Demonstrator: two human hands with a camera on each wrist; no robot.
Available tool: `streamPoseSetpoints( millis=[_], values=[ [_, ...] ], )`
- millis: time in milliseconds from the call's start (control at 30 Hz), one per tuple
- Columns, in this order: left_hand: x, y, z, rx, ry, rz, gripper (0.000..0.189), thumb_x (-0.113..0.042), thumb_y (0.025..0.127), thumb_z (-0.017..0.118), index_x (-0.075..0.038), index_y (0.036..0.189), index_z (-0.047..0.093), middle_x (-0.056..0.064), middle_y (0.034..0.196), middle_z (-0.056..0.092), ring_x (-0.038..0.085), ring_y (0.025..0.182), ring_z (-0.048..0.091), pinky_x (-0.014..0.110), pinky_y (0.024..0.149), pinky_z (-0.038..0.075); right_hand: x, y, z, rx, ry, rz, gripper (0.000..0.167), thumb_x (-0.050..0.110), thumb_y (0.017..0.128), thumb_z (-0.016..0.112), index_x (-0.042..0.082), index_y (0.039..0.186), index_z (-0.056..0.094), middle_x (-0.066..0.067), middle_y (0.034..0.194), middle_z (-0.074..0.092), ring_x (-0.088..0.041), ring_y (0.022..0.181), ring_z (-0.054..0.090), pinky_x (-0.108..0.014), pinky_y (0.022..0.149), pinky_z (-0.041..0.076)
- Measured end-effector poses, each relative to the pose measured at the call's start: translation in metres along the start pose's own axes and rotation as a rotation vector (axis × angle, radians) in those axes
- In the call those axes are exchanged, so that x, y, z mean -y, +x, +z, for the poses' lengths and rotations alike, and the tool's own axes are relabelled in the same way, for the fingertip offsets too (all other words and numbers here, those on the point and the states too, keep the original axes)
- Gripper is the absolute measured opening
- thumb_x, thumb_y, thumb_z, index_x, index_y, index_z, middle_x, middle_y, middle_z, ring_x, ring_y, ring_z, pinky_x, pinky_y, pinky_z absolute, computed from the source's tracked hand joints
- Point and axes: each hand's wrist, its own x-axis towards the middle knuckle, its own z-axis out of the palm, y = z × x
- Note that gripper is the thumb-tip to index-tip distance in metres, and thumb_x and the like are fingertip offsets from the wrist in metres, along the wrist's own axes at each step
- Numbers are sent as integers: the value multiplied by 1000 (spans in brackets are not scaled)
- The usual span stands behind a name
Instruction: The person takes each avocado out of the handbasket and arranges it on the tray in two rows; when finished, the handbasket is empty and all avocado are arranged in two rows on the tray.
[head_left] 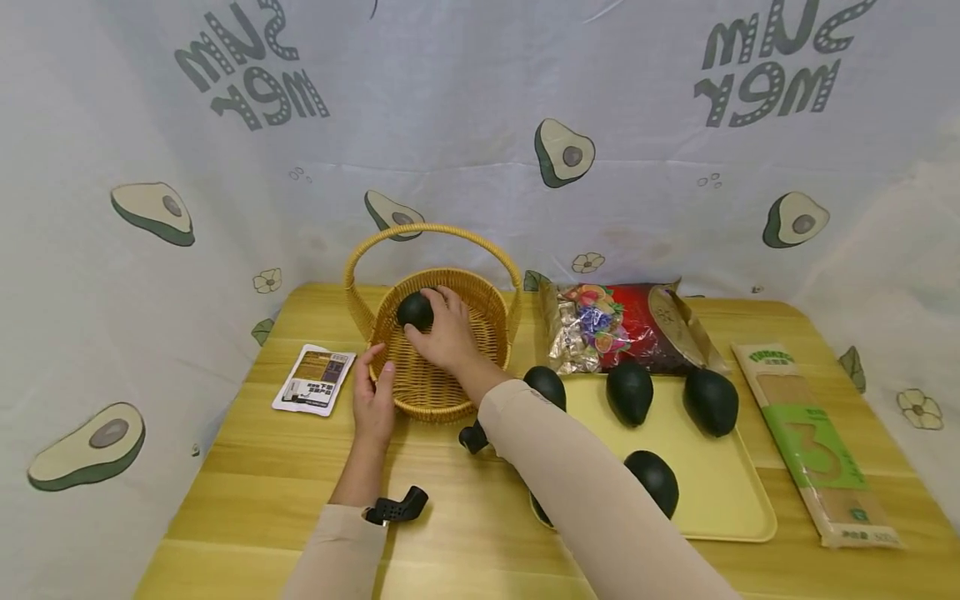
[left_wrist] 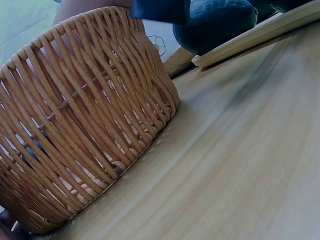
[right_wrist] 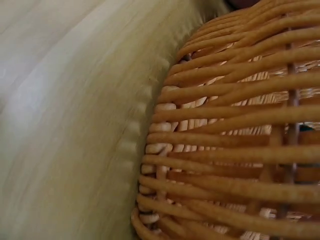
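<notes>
A yellow woven basket (head_left: 423, 407) with a tall arched handle stands on the table. Inside it, near the left rear wall, my right hand (head_left: 447, 333) holds a dark avocado (head_left: 415, 310) between thumb and fingers. At the basket's front left side my left hand (head_left: 373, 408) rests against the rim, thumb and fingers apart. In the left wrist view the woven basket wall (left_wrist: 95, 95) fills the left half. The right wrist view shows the wall (right_wrist: 240, 135) up close, with the hand itself hidden. Several more avocados (head_left: 630, 393) lie on a yellow tray (head_left: 720, 508).
Behind the tray lies a bag of wrapped candy (head_left: 622, 329). A long pack of noodles (head_left: 817, 450) is at the right edge of the table (head_left: 225, 500). Left of the basket is a small white packet (head_left: 315, 380). A printed curtain (head_left: 465, 108) hangs behind the table.
</notes>
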Motion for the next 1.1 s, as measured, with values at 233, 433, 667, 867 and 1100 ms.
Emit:
streamPoseSetpoints(
  millis=[233, 433, 667, 867, 1100],
  values=[
    [1, -1, 2, -16, 2, 9, 38, -8, 104, 48, 4, 140, 47, 20, 152, 42, 26, 150, 29, 38, 120, 20, -5, 2, 4, 119, -24, 39, 82, 43, 92, 69, 27, 162, 28, -9, 169, 23, -39, 156, 20, -59, 121, 29],
    [-1, -3, 2, -9, 6, 0, 38, -8, 104, 49, 1, 141, 49, 17, 153, 43, 25, 150, 29, 39, 121, 21, -5, 1, 6, 155, -92, 38, 84, 48, 88, 73, 32, 160, 32, -14, 156, 40, -40, 147, 31, -58, 112, 39],
    [-2, -2, 1, -7, -12, 4, 37, -6, 104, 49, 1, 141, 49, 16, 152, 44, 22, 150, 30, 37, 121, 20, -4, 0, 6, 153, -55, -8, 74, 48, 88, 75, 29, 153, 44, -11, 153, 46, -35, 139, 41, -54, 108, 45],
    [-6, -3, 2, -5, 6, 4, 38, -6, 104, 48, 5, 140, 47, 20, 152, 43, 27, 150, 29, 43, 123, 19, -4, 2, 8, 171, 5, -23, 72, 35, 89, 73, 23, 153, 44, -11, 152, 51, -32, 135, 52, -50, 107, 47],
    [-2, -1, 1, -7, -2, -2, 38, -6, 104, 49, 2, 141, 48, 17, 153, 43, 24, 151, 29, 44, 123, 18, -4, 3, 8, 182, 40, -37, 73, 31, 90, 71, 21, 155, 41, -13, 150, 52, -31, 128, 57, -48, 103, 50]
  ],
)
